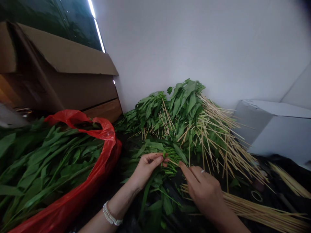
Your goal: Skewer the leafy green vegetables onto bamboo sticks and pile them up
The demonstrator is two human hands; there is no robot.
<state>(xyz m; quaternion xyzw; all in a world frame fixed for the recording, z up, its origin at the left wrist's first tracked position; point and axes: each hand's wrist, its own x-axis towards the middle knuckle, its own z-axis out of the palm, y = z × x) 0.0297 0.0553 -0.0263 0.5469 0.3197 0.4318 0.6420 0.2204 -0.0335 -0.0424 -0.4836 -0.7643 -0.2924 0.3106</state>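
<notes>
My left hand [145, 168] is closed around a small bunch of green leafy stems [167, 155], pinching it at the middle. My right hand [204, 189], with a ring on one finger, reaches toward the same bunch, its fingers pressed together at the leaves; whether it holds a skewer is not clear. A pearl bracelet [110, 215] circles my left wrist. Behind the hands lies a heap of greens threaded on bamboo skewers [194, 119]. Loose bamboo skewers [255, 210] lie beside my right hand.
A red plastic bag [97, 168] full of loose green leaves [48, 165] sits at the left. A cardboard box [68, 74] stands behind it. A white box [274, 129] is at the right against the white wall. More skewers [289, 181] lie far right.
</notes>
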